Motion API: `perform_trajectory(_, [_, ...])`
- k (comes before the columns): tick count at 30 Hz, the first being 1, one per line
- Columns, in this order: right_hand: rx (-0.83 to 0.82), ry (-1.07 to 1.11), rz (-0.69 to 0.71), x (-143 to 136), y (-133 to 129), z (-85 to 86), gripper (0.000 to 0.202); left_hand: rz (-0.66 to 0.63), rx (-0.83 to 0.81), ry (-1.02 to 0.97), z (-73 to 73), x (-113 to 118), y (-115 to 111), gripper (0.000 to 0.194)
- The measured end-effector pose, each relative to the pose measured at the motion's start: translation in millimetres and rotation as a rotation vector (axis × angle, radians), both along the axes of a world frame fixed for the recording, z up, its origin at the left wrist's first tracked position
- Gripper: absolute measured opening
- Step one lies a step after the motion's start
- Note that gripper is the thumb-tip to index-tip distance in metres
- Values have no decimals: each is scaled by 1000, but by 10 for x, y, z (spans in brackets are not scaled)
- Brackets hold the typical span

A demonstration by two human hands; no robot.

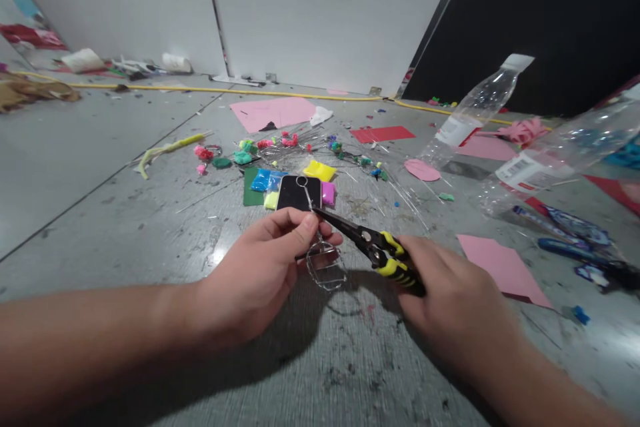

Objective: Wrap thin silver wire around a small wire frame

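Observation:
Between thumb and fingers, my left hand [270,253] pinches a twisted wire figure [327,273]. Its round basket-like frame hangs below the fingers, and a stem with a small loop sticks out above them. My right hand [450,300] is closed around the yellow and black handles of long-nose pliers [383,250]. The pliers' tips touch or lie right beside the wire stem at my left fingertips; I cannot tell whether they grip it. Just beyond lies a black phone [290,193], partly covered by my left hand.
Clay packets in yellow [320,170] and blue [263,180] lie around the phone. Farther off are colourful clay bits [243,155] and loose wires [400,193]. Two clear plastic bottles [465,113] stand at the right, near pink paper [500,267] and scissors [580,250]. A yellow cable [200,90] runs along the back.

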State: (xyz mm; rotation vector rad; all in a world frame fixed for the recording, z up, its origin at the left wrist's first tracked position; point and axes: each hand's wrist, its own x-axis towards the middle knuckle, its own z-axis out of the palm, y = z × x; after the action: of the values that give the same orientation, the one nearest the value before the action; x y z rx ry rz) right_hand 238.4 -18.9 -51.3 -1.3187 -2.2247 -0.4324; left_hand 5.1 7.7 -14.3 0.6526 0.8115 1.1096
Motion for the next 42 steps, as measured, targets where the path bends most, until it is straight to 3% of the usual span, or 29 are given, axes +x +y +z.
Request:
perform_trajectory(7, [-71,-4,-74,-16,89,-59,25,-34,-14,-52,40,-35,-48,17])
perform_trajectory(11, [-83,192,-134,-70,103,-89,12,-52,3,-70,63,-44,-85,19])
perform_trajectory(18, [-148,365,-112,-129,73,12,47,-52,33,-10,43,-35,-64,29])
perform_trajectory(22, [-312,452,-123,-114,20,36,49,-54,40,26,35,-44,-55,30])
perform_trajectory(29, [-323,534,-184,-115,-114,131,47,-18,29,53,51,-63,-46,19])
perform_trajectory(36, [-551,717,-129,-124,-141,159,33,-34,41,55,74,-70,-36,20])
perform_trajectory(42, [-445,626,29,-277,-174,205,34,-34,171,38,138,-84,-13,30])
